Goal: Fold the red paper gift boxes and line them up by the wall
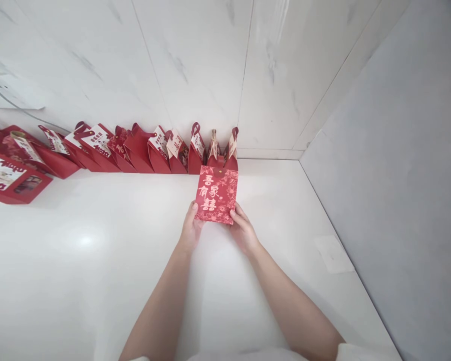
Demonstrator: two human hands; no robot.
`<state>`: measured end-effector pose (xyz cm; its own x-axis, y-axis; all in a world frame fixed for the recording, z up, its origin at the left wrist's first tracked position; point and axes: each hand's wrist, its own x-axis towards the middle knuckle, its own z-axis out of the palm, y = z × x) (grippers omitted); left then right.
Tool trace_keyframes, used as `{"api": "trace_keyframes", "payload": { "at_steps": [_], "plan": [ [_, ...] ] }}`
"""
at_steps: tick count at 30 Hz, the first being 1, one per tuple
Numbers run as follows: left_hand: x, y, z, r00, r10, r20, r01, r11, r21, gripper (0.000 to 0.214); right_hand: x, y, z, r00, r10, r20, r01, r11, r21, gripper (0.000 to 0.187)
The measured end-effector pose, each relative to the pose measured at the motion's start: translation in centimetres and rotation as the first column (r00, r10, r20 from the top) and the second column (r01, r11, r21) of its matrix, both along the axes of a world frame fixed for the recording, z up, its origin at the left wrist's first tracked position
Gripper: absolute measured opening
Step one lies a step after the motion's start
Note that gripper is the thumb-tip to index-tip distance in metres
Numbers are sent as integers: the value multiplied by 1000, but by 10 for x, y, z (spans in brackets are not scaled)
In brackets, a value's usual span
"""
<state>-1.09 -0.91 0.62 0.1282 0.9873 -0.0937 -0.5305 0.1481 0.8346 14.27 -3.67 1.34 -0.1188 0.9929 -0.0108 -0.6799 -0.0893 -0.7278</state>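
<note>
Between my two hands is a red gift box [217, 194] with pale floral print, large pink characters and a small strap with a gold stud at its top. My left hand [191, 226] grips its lower left side, thumb on the front face. At the lower right side, my right hand [243, 228] holds it the same way. The fingers behind the box are mostly hidden. Just beyond its top edge stand two narrow gift boxes [231, 150] with loop handles, partly covered by the held one.
A row of several red gift boxes [139, 150] runs leftward along the tiled wall [195, 65]. A larger box with a window [15, 180] sits at the far left. A grey cable [18, 105] hangs behind. On the right, a grey panel [406, 165] borders the white table [97, 281].
</note>
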Motion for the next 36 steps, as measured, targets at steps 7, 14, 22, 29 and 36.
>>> {"api": "trace_keyframes", "payload": {
  "at_steps": [7, 14, 22, 29, 36],
  "plan": [
    [0, 0, -1, 1000, -18, 12, 17, 1000, 18, 39, -1, 0, 2, 1000, -12, 5, 12, 1000, -20, 51],
    [-1, 0, 0, 1000, -22, -4, 22, 1000, 8, 39, 0, 0, 1, 1000, -11, 5, 11, 1000, -23, 50],
    [4, -2, 4, 999, 44, 19, -44, 999, -10, 45, 0, 0, 0, 1000, -6, 8, 6, 1000, -8, 50],
    [4, 3, 2, 990, -62, 129, 75, 992, -99, 52, 7, -1, -6, 969, 115, -217, -118, 993, -1, 39],
    [-2, -2, 3, 947, -266, 177, 289, 951, -114, 70, 8, -2, -1, 969, 110, -221, -115, 993, -11, 51]
  ]
}}
